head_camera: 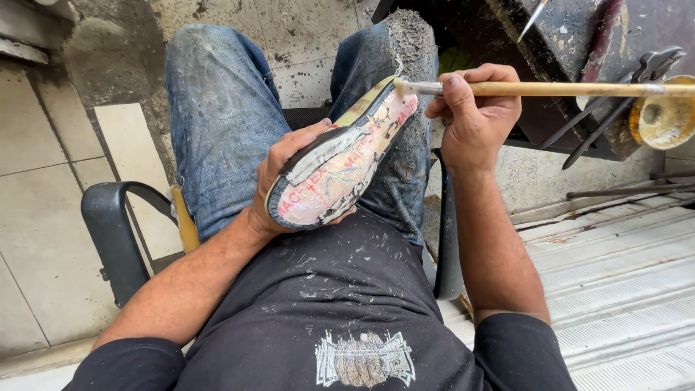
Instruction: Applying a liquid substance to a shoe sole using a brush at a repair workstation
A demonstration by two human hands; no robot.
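My left hand (279, 177) grips a shoe (340, 163) from below, sole side up over my lap. The upturned bottom is pale, pinkish and patchy with a dark rim around it. My right hand (474, 108) holds a long wooden-handled brush (550, 89) level, its metal ferrule and bristle tip touching the toe end of the shoe. The handle runs off to the right. Both forearms reach in from the lower edge over my dark stained shirt and dusty blue jeans.
I sit in a chair with black armrests (116, 224). A round tin of yellowish glue (662, 116) sits at the right edge. Black pliers (615, 94) and metal rods lie on a dark bench beside ribbed metal steps (622, 282). Tiled floor lies left.
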